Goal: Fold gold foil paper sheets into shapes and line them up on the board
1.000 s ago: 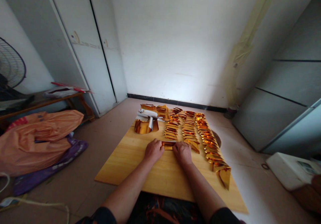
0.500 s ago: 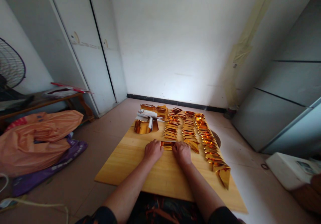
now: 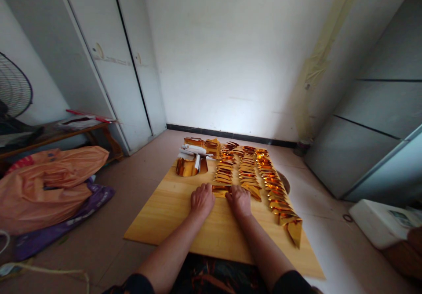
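Observation:
Between my two hands, a strip of shiny gold foil paper (image 3: pixel 220 191) lies low over the wooden board (image 3: pixel 161 215). My left hand (image 3: pixel 202 201) is closed on its left end, the fingertips hidden from view. At the right end my right hand (image 3: pixel 240 201) grips it the same way, fingers curled. Just beyond the hands run rows of folded gold foil pieces (image 3: pixel 224 171), overlapping one another. The longest row (image 3: pixel 275 188) goes down the board's right side. A curved gold foil sheet (image 3: pixel 185 167) stands at the back left.
White paper rolls (image 3: pixel 194 149) lie beside the curved foil at the board's back left. An orange plastic bag (image 3: pixel 56 184) and a purple bag (image 3: pixel 62 223) are on the floor at left. A white box (image 3: pixel 382 223) stands at right. Cabinets (image 3: pixel 108 65) line the left wall.
Both hands stay in nearly the same place on the foil strip. The strip looks slightly flatter, with its back edge less raised. The view has shifted a little.

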Available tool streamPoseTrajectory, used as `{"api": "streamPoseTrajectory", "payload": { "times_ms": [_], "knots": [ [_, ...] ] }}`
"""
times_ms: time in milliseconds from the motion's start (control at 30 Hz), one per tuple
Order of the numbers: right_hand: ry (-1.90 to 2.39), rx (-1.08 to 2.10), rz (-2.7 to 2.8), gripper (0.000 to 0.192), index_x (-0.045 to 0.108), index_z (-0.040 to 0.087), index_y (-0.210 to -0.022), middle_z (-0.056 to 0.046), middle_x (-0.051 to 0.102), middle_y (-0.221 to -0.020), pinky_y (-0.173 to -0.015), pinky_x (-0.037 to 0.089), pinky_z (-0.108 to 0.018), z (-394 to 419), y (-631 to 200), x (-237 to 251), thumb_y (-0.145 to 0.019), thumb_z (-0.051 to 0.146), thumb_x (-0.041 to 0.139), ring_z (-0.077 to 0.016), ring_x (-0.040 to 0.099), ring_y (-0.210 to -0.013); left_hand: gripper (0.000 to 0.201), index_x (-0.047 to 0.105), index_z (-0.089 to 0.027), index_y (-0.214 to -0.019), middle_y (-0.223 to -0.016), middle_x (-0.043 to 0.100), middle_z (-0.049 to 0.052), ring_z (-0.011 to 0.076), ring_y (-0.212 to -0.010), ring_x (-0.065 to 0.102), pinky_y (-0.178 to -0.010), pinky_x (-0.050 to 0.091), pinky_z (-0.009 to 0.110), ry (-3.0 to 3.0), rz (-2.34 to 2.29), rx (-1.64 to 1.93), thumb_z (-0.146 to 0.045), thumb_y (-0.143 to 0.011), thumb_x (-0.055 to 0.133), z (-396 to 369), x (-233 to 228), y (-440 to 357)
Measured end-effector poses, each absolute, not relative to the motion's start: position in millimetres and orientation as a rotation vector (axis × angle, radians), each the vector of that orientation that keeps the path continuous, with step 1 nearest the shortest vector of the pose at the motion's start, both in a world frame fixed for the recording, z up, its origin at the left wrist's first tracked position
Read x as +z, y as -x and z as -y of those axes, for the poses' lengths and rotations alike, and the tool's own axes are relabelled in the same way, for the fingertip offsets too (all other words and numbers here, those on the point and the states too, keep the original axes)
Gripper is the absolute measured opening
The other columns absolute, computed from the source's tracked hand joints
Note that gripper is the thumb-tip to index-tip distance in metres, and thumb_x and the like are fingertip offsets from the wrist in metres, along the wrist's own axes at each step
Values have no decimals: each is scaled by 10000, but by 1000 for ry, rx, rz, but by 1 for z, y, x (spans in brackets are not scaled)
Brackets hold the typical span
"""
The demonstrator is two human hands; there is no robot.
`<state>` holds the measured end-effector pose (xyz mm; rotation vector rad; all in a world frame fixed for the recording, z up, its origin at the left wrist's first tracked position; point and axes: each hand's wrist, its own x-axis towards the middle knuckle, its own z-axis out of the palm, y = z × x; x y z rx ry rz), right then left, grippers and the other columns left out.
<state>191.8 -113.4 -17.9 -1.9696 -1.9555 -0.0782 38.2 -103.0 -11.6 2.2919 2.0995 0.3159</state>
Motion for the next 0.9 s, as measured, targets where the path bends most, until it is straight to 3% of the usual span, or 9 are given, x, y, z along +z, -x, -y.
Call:
{"api": "streamPoseTrajectory", "payload": {
  "times_ms": [400, 600, 767, 900],
  "knots": [
    [1777, -329, 2177, 156, 606, 198, -839, -58, 620, -822, -694, 302, -299, 115, -190, -19, -907, 189, 466, -184, 544, -781, 222, 598, -188, -953, -952, 600, 85, 219, -944, 534, -811, 405, 341, -2489, -1874, 321, -132, -901, 390, 102, -12, -46],
    [1834, -256, 2109, 183, 632, 178, -772, -37, 638, -770, -617, 287, -263, 110, -191, -30, -874, 155, 482, -131, 536, -655, 265, 608, -194, -962, -1016, 609, 75, 197, -972, 536, -801, 406, 293, -2408, -1853, 341, -116, -899, 364, 100, -15, -44],
    [1877, -165, 2077, 180, 641, 169, -778, -45, 643, -797, -645, 309, -253, 113, -189, -23, -856, 158, 480, -133, 561, -702, 246, 610, -184, -924, -977, 622, 71, 192, -948, 546, -808, 410, 290, -2429, -1851, 384, -97, -865, 387, 103, -12, -42],
    [1919, -105, 2054, 172, 632, 176, -801, -55, 643, -840, -692, 321, -273, 118, -185, -15, -861, 272, 503, -160, 580, -765, 129, 602, -188, -847, -942, 619, 56, 186, -939, 545, -807, 411, 282, -2402, -1828, 518, -150, -835, 480, 105, -12, -40]
  ]
}}
